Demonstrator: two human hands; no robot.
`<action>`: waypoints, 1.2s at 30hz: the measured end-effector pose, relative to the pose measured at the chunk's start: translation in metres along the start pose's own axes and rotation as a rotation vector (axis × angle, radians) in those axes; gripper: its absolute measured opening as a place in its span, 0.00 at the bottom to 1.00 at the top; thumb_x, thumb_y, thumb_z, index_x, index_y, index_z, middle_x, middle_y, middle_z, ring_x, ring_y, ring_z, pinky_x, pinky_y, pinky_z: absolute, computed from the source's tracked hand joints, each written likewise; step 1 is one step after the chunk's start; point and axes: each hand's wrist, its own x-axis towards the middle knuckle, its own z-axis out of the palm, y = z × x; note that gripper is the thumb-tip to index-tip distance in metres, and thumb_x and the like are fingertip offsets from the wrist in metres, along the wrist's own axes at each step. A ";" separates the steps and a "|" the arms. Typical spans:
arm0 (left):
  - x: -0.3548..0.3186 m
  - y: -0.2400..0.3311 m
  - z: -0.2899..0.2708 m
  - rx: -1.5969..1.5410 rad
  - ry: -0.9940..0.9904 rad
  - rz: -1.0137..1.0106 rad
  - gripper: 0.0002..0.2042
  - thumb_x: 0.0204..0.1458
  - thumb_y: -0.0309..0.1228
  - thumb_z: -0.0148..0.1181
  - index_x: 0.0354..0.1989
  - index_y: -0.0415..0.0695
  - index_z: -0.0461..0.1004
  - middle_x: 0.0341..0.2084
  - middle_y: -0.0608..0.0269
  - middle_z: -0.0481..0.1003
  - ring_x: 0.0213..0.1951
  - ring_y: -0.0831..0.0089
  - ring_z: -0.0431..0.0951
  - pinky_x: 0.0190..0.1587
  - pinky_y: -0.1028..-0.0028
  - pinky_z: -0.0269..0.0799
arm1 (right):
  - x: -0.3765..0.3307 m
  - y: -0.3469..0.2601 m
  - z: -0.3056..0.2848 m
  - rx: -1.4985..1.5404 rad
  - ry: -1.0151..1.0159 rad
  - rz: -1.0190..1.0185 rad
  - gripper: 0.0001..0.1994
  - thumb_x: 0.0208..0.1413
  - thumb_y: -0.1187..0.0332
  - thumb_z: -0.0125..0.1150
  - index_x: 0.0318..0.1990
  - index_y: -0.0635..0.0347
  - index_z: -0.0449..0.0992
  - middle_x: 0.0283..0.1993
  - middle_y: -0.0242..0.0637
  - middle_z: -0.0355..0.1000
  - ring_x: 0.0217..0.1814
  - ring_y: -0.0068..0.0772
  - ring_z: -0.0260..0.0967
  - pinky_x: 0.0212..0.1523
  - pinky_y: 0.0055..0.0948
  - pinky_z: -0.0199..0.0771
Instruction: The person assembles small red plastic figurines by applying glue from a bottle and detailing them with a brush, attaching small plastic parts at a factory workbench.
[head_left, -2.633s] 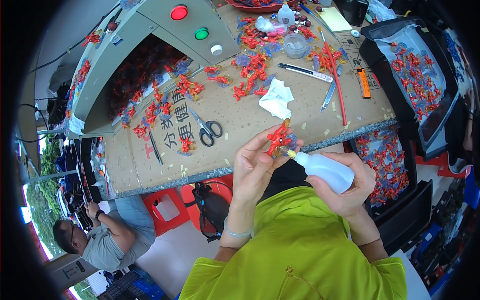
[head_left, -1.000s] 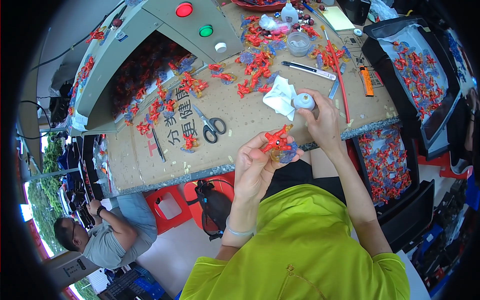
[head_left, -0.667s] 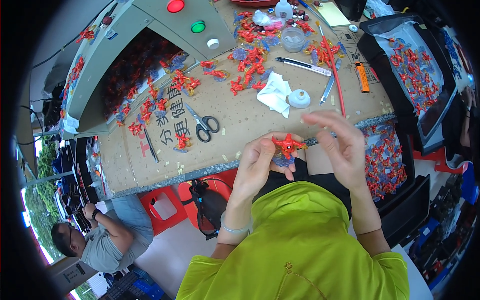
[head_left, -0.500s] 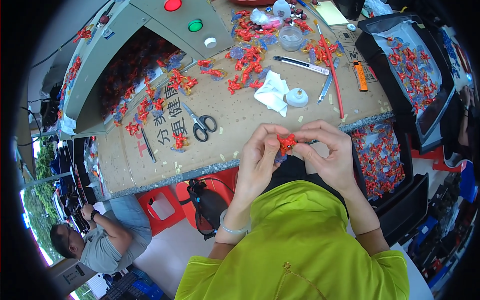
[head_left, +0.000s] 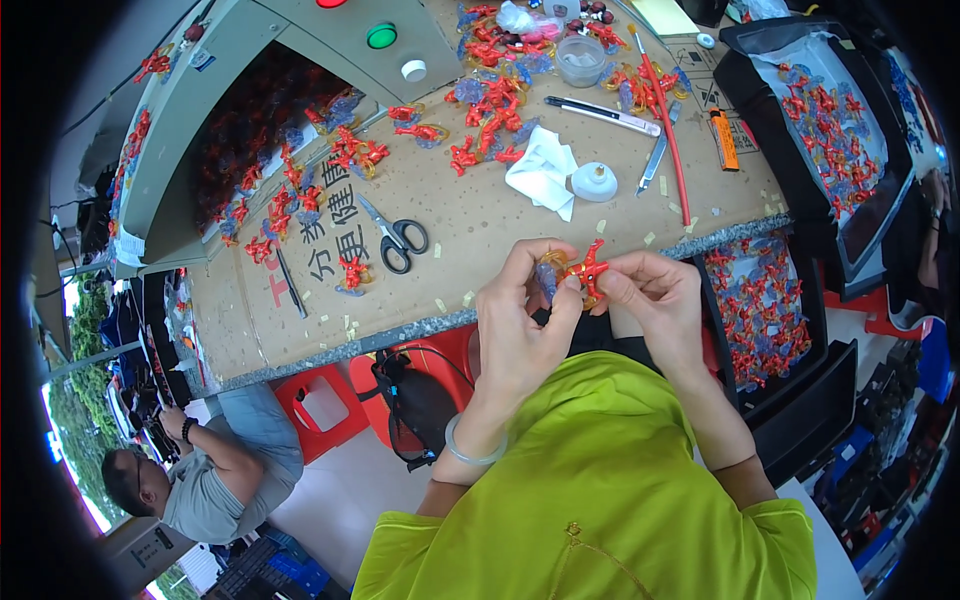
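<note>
Between my two hands, just off the table's front edge, is a small red toy figure (head_left: 588, 272) with clear purple and yellow parts. My left hand (head_left: 528, 310) pinches it by the purple and yellow side. The fingertips of my right hand (head_left: 655, 300) grip its red side. Beyond my hands lie a crumpled white tissue (head_left: 543, 172) and a small white round bottle with a nozzle (head_left: 594, 182). Black-handled scissors (head_left: 400, 244) rest to the left, close to a lone figure (head_left: 353, 275).
A grey box machine (head_left: 380, 80) with figures at its opening stands at the far left. A utility knife (head_left: 603, 115), a red brush (head_left: 660, 120) and an orange-labelled tube (head_left: 723, 140) lie at the right. Figures fill a tray (head_left: 862, 250) and a lower bin (head_left: 735, 385). A person (head_left: 225, 470) sits left.
The figure has been turned in my fingers, so its purple part now shows at the left and a red limb points up. My hands have spread slightly apart, and the view has shifted a little.
</note>
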 end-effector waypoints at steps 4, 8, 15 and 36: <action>-0.001 0.001 -0.002 -0.059 -0.116 -0.057 0.09 0.50 0.20 0.56 0.40 0.35 0.69 0.26 0.67 0.73 0.28 0.87 0.70 0.31 0.85 0.68 | 0.003 -0.014 -0.005 -0.100 0.154 -0.062 0.06 0.53 0.77 0.60 0.38 0.69 0.76 0.33 0.37 0.75 0.32 0.23 0.74 0.35 0.21 0.75; -0.003 -0.001 -0.002 -0.096 -0.209 -0.074 0.10 0.51 0.20 0.57 0.41 0.35 0.69 0.31 0.65 0.73 0.32 0.86 0.71 0.32 0.85 0.68 | 0.015 -0.027 -0.015 -0.540 -0.043 -0.457 0.11 0.45 0.81 0.60 0.38 0.65 0.78 0.30 0.39 0.75 0.28 0.27 0.74 0.30 0.21 0.73; -0.001 -0.009 -0.001 -0.004 -0.289 -0.018 0.13 0.52 0.22 0.59 0.45 0.34 0.68 0.36 0.61 0.73 0.36 0.84 0.72 0.34 0.83 0.69 | 0.014 -0.027 -0.013 -0.678 -0.013 -0.578 0.07 0.42 0.85 0.60 0.30 0.66 0.77 0.26 0.41 0.73 0.26 0.35 0.73 0.26 0.25 0.71; -0.014 0.004 0.002 -0.283 -0.300 -0.110 0.07 0.54 0.24 0.57 0.30 0.35 0.67 0.17 0.69 0.69 0.20 0.86 0.70 0.20 0.85 0.64 | 0.009 -0.027 -0.010 -0.713 -0.102 -0.733 0.11 0.31 0.91 0.49 0.24 0.68 0.71 0.21 0.41 0.71 0.22 0.36 0.73 0.21 0.28 0.72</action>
